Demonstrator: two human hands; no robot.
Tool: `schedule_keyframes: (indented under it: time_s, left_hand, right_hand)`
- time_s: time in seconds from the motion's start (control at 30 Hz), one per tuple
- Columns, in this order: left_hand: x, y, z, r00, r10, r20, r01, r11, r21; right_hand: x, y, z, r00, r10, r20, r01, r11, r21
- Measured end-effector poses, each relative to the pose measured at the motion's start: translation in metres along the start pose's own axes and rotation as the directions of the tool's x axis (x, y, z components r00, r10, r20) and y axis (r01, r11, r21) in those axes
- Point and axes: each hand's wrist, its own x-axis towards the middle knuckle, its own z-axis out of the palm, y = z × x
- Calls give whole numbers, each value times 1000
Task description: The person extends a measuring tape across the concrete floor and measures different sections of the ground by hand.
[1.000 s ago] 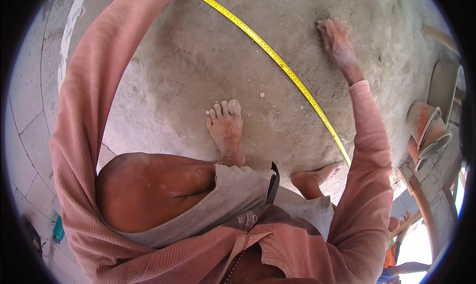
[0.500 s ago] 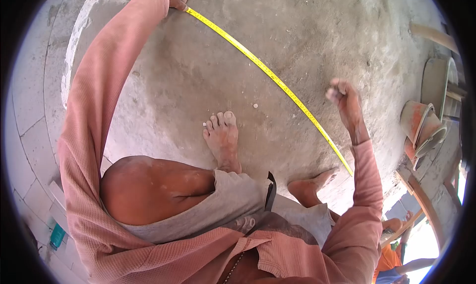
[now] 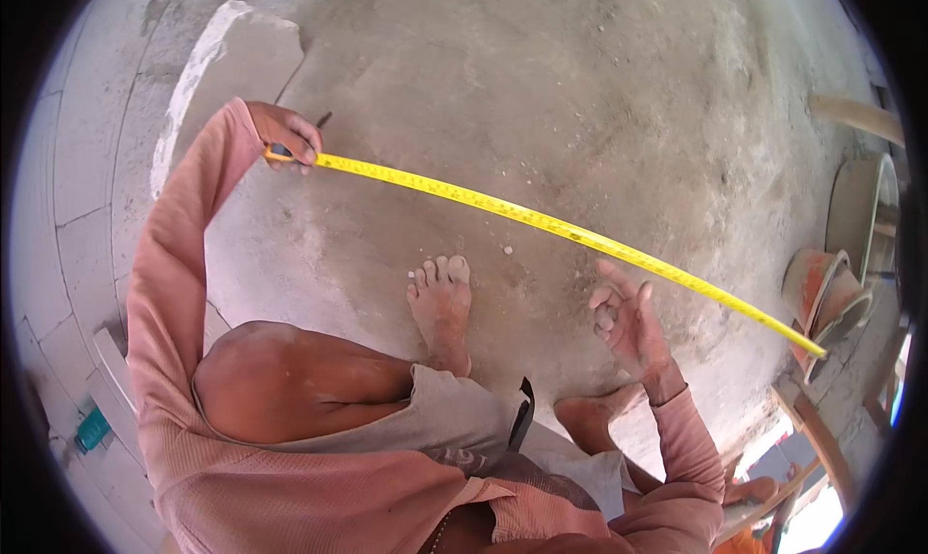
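Note:
My left hand [image 3: 287, 134] is closed around a tape measure, whose orange and dark case [image 3: 278, 153] shows partly below the fingers. A thin dark stick-like piece [image 3: 325, 120] juts out beside that hand. From it the yellow tape blade [image 3: 541, 221] stretches out to the right, across and above the floor, its free end overlapping the buckets in view. My right hand [image 3: 630, 330] is just below the blade, apart from it, palm turned up. Its index finger and thumb are stretched apart and the other fingers are partly curled; I see nothing held.
A pale block [image 3: 242, 56] lies at the upper left of the dusty floor [image 3: 464, 71]. Stacked buckets [image 3: 822, 288] and a grey tub [image 3: 855, 206] are at the right, near wooden pieces [image 3: 817, 423]. A teal object [image 3: 92, 430] lies at the lower left. Another person's knee [image 3: 759, 489] shows at lower right.
My left hand has come down and nearer with the tape case. The blade has swung flatter and its free end reaches farther right. My right hand has moved left and down, its fingers loosening.

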Motion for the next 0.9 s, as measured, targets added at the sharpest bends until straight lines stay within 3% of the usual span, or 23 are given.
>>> schedule_keyframes:
  time_s: [0.07,0.13,0.17,0.27,0.33,0.47,0.5,0.63,0.73,0.83,0.9]
  left_hand:
    - [9,-19,31,998,59,32,-57,996,-69]
    - [22,-24,84,988,151,19,-136,936,-325]
    - [46,-11,137,961,273,32,-216,822,-528]
    - [94,22,219,870,492,11,-324,589,-740]
    - [124,60,275,856,516,-10,-260,415,-872]
    - [173,147,360,758,650,46,-158,251,-955]
    - [173,167,371,751,655,82,-117,254,-960]
    - [172,226,402,761,600,246,20,357,-934]
    - [171,234,409,578,726,374,152,354,-923]
    - [168,233,399,498,752,432,119,434,-893]
    - [178,234,378,562,681,470,29,552,-833]
  right_hand:
    - [27,-31,12,982,-189,-12,187,978,-95]
    - [47,-70,43,961,-277,19,272,924,-270]
    - [62,-94,66,942,-335,32,312,836,-452]
    - [75,-102,86,976,-216,26,186,768,-613]
    - [66,-94,84,996,-84,-28,40,702,-711]
    - [34,-80,53,975,149,-167,-224,600,-768]
    - [21,-82,44,958,198,-207,-284,567,-773]
    - [-27,-90,10,938,139,-317,-339,554,-761]
    - [-47,-73,-19,935,70,-347,-308,643,-701]
    - [-54,-73,-21,927,85,-366,-304,743,-597]
    - [-61,-77,-29,940,91,-329,-300,680,-669]
